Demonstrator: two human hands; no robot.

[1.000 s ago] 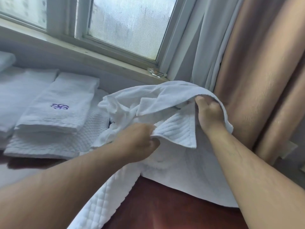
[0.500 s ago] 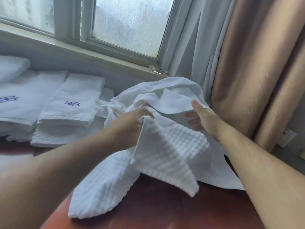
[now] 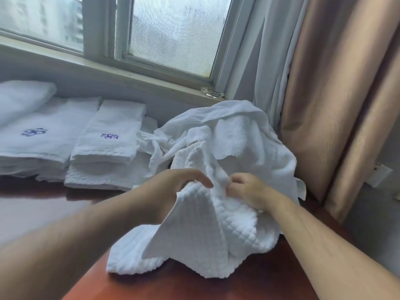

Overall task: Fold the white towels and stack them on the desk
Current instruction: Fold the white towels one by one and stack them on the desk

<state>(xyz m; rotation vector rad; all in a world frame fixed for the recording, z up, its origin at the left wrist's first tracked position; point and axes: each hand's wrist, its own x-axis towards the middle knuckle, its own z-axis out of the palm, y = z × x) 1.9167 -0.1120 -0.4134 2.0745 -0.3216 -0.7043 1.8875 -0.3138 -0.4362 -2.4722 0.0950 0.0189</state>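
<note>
A white quilted towel (image 3: 194,241) hangs crumpled over the reddish-brown desk (image 3: 194,286). My left hand (image 3: 173,191) grips its upper edge, with the cloth draping down from the fingers. My right hand (image 3: 244,189) pinches the same towel just to the right, fingers curled into the fabric. Behind it lies a loose heap of white towels (image 3: 238,135). Two stacks of folded white towels with a purple emblem sit at the left: a narrow stack (image 3: 112,137) and a wider stack (image 3: 36,137).
A window sill (image 3: 108,68) runs along the back above the desk, with a small glass ashtray (image 3: 212,93) on it. A white sheer curtain (image 3: 259,61) and a tan drape (image 3: 335,94) hang at the right. Another rolled white towel (image 3: 19,98) lies far left.
My right hand left the heap at the back and came forward to pinch the quilted towel beside my left hand. My left hand pulled the towel nearer and higher.
</note>
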